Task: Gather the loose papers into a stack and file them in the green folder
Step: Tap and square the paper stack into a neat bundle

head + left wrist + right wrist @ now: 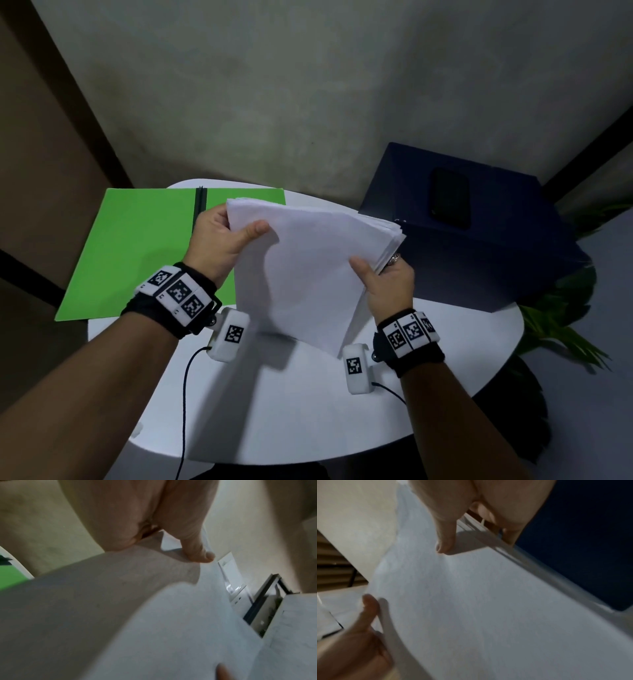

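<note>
A stack of white papers (pixel 308 270) is held up above the white table (pixel 308 411), tilted, with one corner pointing down. My left hand (pixel 229 236) grips its upper left edge, thumb on the front sheet. My right hand (pixel 383 279) grips the right edge, thumb on top and fingers behind. The green folder (pixel 137 253) lies open and flat on the table's left side, reaching past the table edge, with a dark spine strip in its middle. The papers (pixel 171 628) fill the left wrist view under my left thumb. The right wrist view shows the papers (pixel 488 608) under my right thumb.
A dark blue box (pixel 479 236) stands at the table's back right with a black phone (pixel 450 197) on top. Green plant leaves (pixel 561 318) hang beyond the right edge. Black cables (pixel 185 394) trail from the wrist cameras over the table front.
</note>
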A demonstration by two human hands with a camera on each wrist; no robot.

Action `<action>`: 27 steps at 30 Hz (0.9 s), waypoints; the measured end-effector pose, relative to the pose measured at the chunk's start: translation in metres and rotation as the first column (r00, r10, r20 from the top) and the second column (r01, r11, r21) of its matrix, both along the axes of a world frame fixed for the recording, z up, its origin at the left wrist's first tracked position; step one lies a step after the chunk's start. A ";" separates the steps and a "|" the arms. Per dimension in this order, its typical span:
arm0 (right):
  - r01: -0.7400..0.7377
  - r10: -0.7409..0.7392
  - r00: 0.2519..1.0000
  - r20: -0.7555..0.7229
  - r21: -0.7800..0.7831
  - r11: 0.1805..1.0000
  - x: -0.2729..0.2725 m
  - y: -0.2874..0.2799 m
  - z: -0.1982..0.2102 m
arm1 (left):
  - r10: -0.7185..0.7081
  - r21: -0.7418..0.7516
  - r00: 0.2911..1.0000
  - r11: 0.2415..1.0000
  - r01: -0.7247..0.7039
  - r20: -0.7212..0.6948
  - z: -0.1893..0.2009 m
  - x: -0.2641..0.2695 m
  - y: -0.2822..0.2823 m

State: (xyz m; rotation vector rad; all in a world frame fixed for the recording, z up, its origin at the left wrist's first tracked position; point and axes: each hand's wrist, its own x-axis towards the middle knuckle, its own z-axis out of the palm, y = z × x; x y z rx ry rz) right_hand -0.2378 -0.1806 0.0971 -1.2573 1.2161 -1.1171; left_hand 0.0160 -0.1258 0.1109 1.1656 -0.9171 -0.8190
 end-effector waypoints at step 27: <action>0.079 -0.066 0.988 0.137 -0.090 0.993 -0.001 0.028 0.003 | -0.024 0.128 0.992 0.992 0.008 0.123 -0.023 -0.027 0.018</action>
